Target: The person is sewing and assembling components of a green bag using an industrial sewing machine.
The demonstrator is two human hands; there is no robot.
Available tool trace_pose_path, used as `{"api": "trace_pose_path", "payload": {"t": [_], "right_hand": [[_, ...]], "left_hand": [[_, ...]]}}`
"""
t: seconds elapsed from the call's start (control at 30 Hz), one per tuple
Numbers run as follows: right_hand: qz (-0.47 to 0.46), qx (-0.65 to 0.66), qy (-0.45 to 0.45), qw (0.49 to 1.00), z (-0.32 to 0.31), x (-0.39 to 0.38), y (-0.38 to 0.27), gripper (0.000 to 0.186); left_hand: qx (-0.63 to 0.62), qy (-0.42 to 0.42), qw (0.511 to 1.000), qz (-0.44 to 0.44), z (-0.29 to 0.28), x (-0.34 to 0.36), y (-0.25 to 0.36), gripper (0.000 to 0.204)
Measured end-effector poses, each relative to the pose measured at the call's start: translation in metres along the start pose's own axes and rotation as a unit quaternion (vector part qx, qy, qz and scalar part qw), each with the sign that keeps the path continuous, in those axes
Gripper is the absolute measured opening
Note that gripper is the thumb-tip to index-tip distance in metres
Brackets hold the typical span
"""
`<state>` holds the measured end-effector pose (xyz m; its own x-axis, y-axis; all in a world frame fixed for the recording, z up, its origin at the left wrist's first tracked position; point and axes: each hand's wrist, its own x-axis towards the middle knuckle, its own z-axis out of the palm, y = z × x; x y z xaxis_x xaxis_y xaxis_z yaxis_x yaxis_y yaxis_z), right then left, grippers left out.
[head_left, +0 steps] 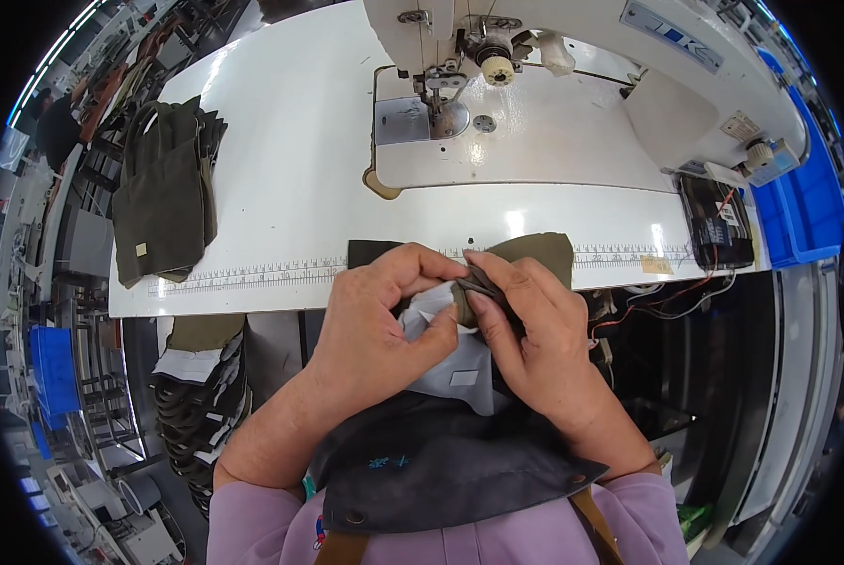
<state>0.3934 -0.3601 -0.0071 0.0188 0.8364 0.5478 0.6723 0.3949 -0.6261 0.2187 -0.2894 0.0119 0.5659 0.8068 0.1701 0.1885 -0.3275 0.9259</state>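
Note:
At the table's front edge, both my hands pinch a folded olive fabric piece (pixel 535 250) with a pale grey lining (pixel 448 367) hanging toward me. My left hand (pixel 381 315) is closed, its thumb and forefinger gripping the bunched edge where lining meets olive cloth. Right beside it, my right hand (pixel 535 320) is closed too, thumb and forefinger squeezing a small dark fold of the same piece. A small white label sits on the lining. The cloth between my fingertips is partly hidden.
A white sewing machine (pixel 525 122) stands on the white table (pixel 271 179). Dark olive fabric pieces (pixel 163 193) are stacked at the left; more pieces (pixel 200 405) hang below. A ruler strip (pixel 252 275) runs along the front edge. At the right are a dark control box (pixel 715 221) and blue bin (pixel 803 217).

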Motion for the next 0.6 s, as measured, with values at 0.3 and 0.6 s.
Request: {"api": "trace_pose_path", "payload": {"t": [0.3,0.6], "right_hand": [[0.035,-0.004,-0.007,0.999,-0.008,-0.001,-0.002,0.038],[0.025,-0.094,-0.033,0.995,-0.013,-0.002,-0.003,0.038]], "left_hand": [[-0.088,0.015,0.994,-0.063,-0.007,0.002,0.004,0.046],[-0.059,-0.038,0.991,-0.116,-0.014,0.004,0.01,0.033]]}}
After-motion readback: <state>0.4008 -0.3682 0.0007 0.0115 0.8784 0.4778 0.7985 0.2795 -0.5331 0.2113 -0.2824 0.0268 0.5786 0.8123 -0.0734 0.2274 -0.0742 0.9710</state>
